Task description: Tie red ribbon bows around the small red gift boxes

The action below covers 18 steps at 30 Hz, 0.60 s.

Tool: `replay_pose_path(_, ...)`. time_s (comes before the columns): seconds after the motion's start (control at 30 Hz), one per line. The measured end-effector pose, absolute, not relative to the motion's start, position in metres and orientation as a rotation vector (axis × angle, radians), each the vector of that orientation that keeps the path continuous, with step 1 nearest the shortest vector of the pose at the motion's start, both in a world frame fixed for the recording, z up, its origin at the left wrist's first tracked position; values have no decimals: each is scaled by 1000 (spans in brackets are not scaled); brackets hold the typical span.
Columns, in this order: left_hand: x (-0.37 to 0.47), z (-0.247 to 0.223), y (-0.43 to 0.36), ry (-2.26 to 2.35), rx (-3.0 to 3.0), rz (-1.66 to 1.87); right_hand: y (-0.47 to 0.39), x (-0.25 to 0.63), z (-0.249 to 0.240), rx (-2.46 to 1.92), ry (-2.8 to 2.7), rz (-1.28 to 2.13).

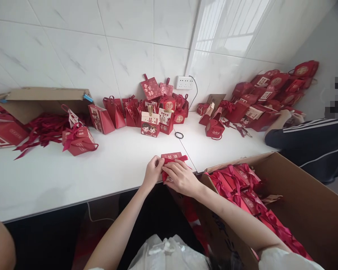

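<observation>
At the centre of the frame, at the white table's (73, 176) front edge, a small red gift box (171, 156) was gripped by the left hand (153, 173) and right hand (181, 177), set close together, its red ribbon (177, 159) pinched between fingers. A cardboard carton (307, 210) of red boxes was seen at lower right.

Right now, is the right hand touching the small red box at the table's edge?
Touching. The head view shows the right hand lying over the red box, fingers on its ribbon; the left hand pinches it too.
</observation>
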<state>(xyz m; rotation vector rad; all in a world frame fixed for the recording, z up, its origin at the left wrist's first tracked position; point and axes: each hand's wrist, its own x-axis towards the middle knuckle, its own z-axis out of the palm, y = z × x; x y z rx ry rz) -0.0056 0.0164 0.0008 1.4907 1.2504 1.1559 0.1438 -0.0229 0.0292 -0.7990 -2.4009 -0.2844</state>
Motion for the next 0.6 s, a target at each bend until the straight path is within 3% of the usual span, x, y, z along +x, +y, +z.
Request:
replay_pose_path(0.27, -9, 15, 21, 1289, 1707, 1304, -23, 152, 15, -680, -2250, -425)
replay_pose_path(0.47, -3, 36, 26, 1092, 2145, 907, -21, 154, 12, -676, -2202, -460)
replay_pose_path(0.6, 0, 34, 30, 1123, 2084, 883, -21, 156, 13, -686, -2206, -443)
